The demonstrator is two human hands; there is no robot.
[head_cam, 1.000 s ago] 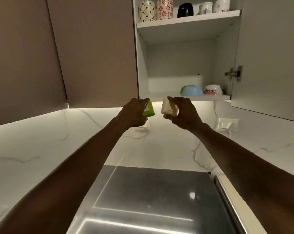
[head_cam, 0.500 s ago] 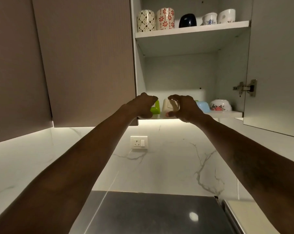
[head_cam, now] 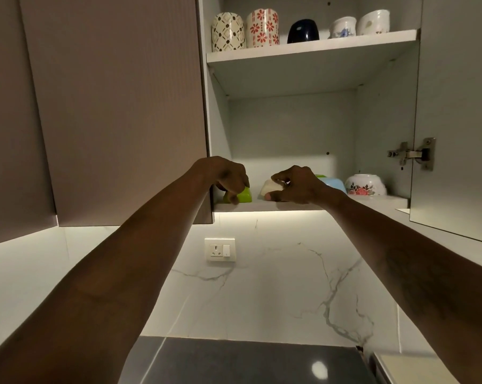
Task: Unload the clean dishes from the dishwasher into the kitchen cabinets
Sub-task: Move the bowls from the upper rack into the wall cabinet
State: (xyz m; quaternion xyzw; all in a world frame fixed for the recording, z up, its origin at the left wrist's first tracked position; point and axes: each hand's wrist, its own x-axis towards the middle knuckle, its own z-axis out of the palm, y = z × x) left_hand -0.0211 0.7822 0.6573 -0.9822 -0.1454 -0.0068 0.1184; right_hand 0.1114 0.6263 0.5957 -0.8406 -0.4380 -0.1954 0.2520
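Shelf (head_cam: pixel 264 207): left hand (head_cam: pixel 223 173) grips green bowl (head_cam: pixel 245 195) (fingers (head_cam: pixel 240 179) curled)

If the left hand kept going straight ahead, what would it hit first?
The left hand grips the lime-green bowl on the white lower shelf; beyond it, probably the cabinet's grey back wall, though depth is unclear. The cream bowl in the right hand sits aside.

Bare left forearm (head_cam: pixel 129 267), bare right forearm (head_cam: pixel 400 261), bare left hand (head_cam: pixel 226 176), bare right hand (head_cam: pixel 303 187)
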